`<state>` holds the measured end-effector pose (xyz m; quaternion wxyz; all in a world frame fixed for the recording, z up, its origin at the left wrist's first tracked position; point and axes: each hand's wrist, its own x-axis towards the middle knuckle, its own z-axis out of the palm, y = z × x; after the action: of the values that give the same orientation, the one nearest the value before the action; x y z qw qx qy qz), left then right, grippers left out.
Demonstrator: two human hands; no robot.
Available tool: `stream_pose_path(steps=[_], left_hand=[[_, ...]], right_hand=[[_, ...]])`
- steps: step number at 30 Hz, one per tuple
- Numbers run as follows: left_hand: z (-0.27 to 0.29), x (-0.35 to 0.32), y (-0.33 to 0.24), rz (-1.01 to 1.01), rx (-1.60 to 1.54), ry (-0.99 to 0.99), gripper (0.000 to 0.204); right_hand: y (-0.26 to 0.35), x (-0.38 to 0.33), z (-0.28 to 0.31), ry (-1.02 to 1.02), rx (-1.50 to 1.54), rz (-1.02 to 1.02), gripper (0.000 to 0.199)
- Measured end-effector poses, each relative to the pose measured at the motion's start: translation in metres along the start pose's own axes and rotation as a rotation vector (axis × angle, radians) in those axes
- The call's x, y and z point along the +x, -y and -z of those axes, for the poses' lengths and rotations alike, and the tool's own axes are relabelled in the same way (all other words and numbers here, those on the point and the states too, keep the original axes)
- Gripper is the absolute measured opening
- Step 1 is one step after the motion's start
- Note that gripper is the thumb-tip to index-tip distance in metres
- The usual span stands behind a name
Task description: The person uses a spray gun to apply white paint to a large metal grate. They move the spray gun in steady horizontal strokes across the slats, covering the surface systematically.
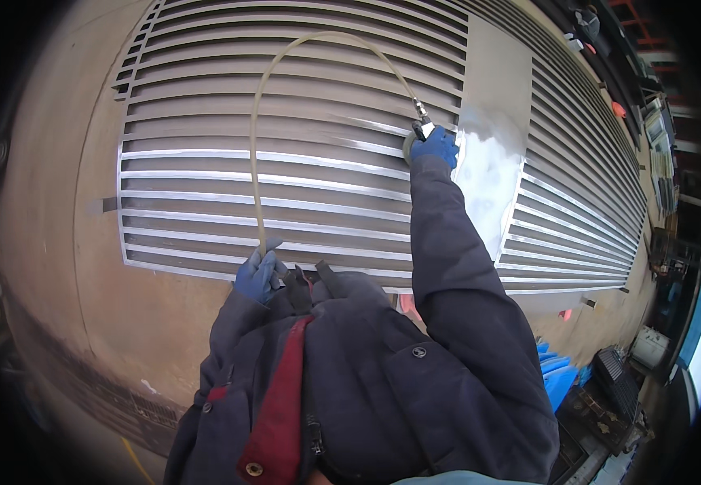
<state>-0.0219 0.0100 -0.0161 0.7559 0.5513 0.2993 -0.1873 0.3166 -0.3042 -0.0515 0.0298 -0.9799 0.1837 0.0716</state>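
My right hand (438, 149), in a blue glove, is closed round a small air sander (426, 128) held against a large slatted metal panel (205, 154). The sander's round pad shows at the left of the glove, by the ends of the slats. Beside it runs the panel's flat plate (496, 77), bright and shiny in its nearer part and dull brown-grey farther off. A pale air hose (254, 145) arches from the sander's metal fitting over the slats to my left hand (258, 275). That gloved hand, near the panel's front edge, has its fingers round the hose.
Brown floor (51, 202) lies left of the panel. A blue object (557, 376) and dark crates (605, 408) stand at the lower right. Stacked sheets (662, 153) line the far right. Another person (587, 23) is at the far upper right.
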Motion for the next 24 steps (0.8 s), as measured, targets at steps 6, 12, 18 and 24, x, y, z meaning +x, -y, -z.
stream_pose_path(steps=[6, 12, 18, 24], left_hand=[[-0.006, -0.003, -0.003, 0.021, -0.022, -0.009, 0.038], [0.015, -0.004, -0.007, -0.082, 0.000, -0.087, 0.037], [0.007, -0.005, 0.000, -0.041, -0.030, -0.078, 0.036], [-0.007, -0.004, -0.003, 0.030, 0.008, 0.020, 0.040]], right_hand=[[0.040, -0.018, -0.008, -0.007, -0.005, 0.152, 0.050], [0.115, -0.063, -0.016, 0.045, 0.024, 0.353, 0.051], [0.062, -0.036, -0.007, 0.009, 0.015, 0.202, 0.052], [-0.018, 0.011, -0.003, -0.075, 0.006, -0.015, 0.049]])
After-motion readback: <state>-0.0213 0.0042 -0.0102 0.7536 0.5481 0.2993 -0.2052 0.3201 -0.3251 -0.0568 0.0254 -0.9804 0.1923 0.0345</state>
